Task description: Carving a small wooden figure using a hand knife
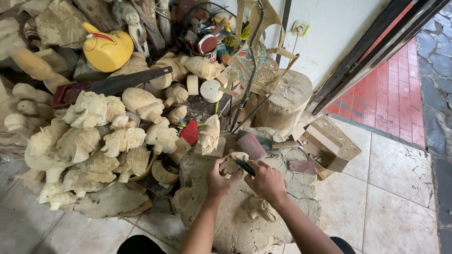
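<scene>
The step in hand looks like fine carving. The left hand (217, 181) is closed around a small pale unfinished wooden figure (230, 164), holding it up just above the broad, dust-covered tree-stump worktop (221, 221). The right hand (267, 181) is closed around a dark-handled carving knife (245, 166), whose tip meets the figure on its right side. Both hands sit close together over the far half of the stump.

By my judgement the work is mid-way: the figure already has a cut outline, but its surface is still raw like the pieces around it. The next cut calls for a firm left grip, so the piece does not turn, and short, controlled strokes of the blade, kept clear of the left fingers, which lie very near the edge.

Counts, as far as they can be told:
- One figure in the hands, one knife.
- One second small carved piece (261, 209) lying on the stump, just nearer the person than the right hand.
- One flat reddish-brown block (250, 145) just beyond the hands.
- One handsaw with a red grip (113, 85), well away to the far left.
- One yellow painted wooden mask (107, 49) beyond the saw.
- One round log section (286, 101) beyond and to the right.
- A heap of pale carved figures (89, 136) left of the hands: well over a dozen, too overlapped for an exact count.
</scene>
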